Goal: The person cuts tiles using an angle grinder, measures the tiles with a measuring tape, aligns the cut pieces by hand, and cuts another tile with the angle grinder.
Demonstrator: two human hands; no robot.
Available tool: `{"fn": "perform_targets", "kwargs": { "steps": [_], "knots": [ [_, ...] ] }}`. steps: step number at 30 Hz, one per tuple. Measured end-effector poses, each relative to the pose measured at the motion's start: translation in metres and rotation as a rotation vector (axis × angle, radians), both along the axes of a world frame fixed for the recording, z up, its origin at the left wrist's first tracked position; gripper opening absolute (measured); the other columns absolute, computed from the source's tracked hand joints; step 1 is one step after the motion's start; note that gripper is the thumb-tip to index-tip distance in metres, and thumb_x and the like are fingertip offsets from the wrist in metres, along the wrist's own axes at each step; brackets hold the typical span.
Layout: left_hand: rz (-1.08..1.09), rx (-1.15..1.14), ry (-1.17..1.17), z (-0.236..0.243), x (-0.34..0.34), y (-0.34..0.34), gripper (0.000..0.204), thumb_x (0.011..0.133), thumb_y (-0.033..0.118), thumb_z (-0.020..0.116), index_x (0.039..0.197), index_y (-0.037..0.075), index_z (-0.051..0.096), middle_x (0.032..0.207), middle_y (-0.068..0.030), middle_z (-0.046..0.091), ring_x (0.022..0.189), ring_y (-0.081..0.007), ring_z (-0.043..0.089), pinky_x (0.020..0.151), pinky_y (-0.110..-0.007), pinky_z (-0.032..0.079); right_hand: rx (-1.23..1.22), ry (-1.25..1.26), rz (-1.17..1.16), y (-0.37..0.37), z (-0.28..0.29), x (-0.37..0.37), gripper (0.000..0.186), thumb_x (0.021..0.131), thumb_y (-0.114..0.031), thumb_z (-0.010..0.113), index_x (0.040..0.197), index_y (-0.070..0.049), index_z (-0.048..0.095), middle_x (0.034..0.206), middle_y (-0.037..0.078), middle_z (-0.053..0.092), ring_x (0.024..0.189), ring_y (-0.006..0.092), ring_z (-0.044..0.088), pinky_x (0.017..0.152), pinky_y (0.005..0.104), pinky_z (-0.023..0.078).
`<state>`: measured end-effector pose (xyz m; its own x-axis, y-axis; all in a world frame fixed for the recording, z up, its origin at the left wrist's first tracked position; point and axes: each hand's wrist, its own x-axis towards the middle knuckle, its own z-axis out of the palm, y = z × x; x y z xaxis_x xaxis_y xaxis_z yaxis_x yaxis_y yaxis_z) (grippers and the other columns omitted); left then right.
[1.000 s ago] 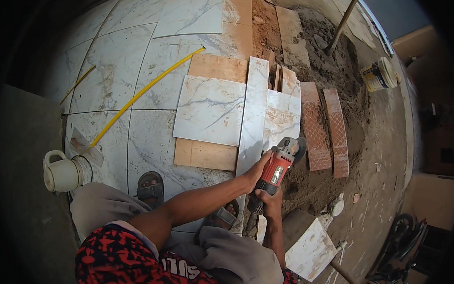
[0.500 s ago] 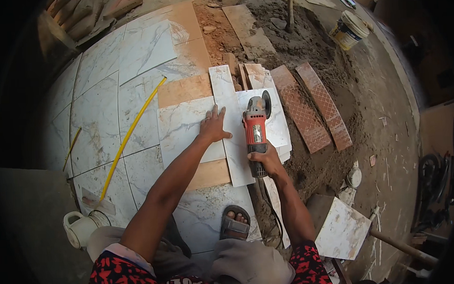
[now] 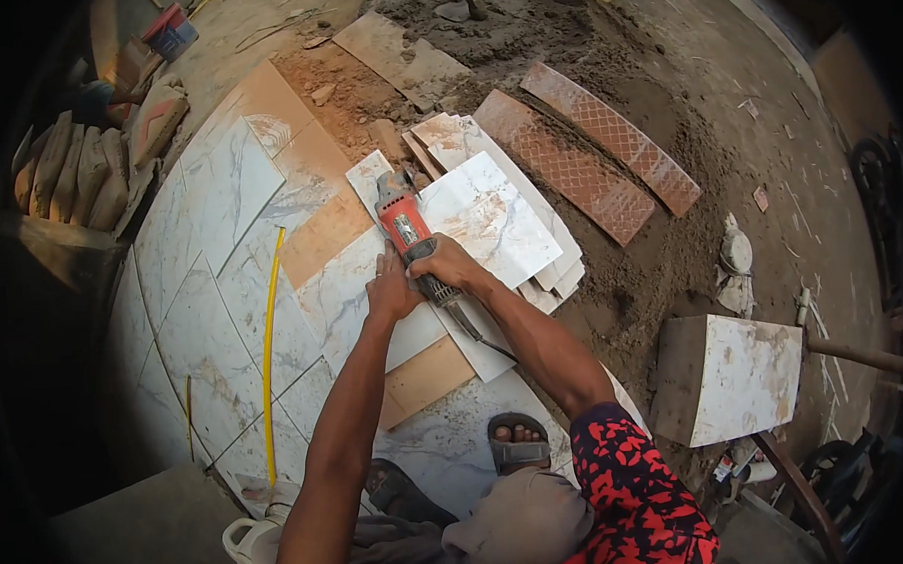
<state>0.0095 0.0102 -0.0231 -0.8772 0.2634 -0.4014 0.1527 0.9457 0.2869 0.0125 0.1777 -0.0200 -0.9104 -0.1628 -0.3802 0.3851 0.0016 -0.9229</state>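
Note:
My right hand [image 3: 449, 262] is wrapped around the rear grip of a red and black angle grinder [image 3: 406, 226]. The grinder lies over a narrow white tile strip [image 3: 486, 354], its head toward the strip's far end; I cannot make out the disc clearly. Close against the grinder's left side, my left hand [image 3: 392, 290] rests with fingers stretched forward. Below the strip lies a larger white marbled tile [image 3: 337, 281]. A stack of marbled tiles [image 3: 489, 216] sits just right of the grinder, and the grinder's cord trails back under my right forearm.
A yellow measuring tape [image 3: 271, 358] stretches over the laid tiles at left. Two reddish patterned tiles [image 3: 567, 164] lie on dark wet mortar [image 3: 610, 276]. A block with a white face [image 3: 748, 376] stands at right, near a wooden handle [image 3: 862, 355]. Filled sacks [image 3: 85, 170] lean at far left.
The grinder has moved left from beside the stack onto the narrow strip, in my right hand. My left hand has come from flat on the tiles to the grinder's side. The view has turned.

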Motion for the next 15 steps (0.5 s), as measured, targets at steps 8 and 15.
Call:
{"fn": "perform_targets", "kwargs": {
  "steps": [8,15],
  "knots": [
    [-0.036,0.008,-0.020,-0.001,-0.006,-0.010,0.128,0.058,0.043,0.089,0.155,0.007,0.013,0.163,-0.0173,0.010,0.145,-0.0420,0.023,0.108,-0.053,0.040,0.014,0.041,0.067,-0.005,-0.003,-0.009,0.036,0.061,-0.021,0.076,0.087,0.002,0.067,0.079,0.011,0.067,0.068,0.0190,0.062,0.066,0.0312,0.051],
    [-0.072,0.024,-0.010,-0.004,-0.006,-0.012,0.130,0.058,0.043,0.089,0.155,0.006,0.011,0.163,-0.0168,0.010,0.146,-0.0401,0.023,0.108,-0.053,0.039,0.055,0.007,0.087,-0.004,-0.003,-0.010,0.037,0.059,-0.022,0.076,0.085,0.003,0.066,0.078,0.011,0.067,0.066,0.0198,0.062,0.065,0.0314,0.051]
  ]
}}
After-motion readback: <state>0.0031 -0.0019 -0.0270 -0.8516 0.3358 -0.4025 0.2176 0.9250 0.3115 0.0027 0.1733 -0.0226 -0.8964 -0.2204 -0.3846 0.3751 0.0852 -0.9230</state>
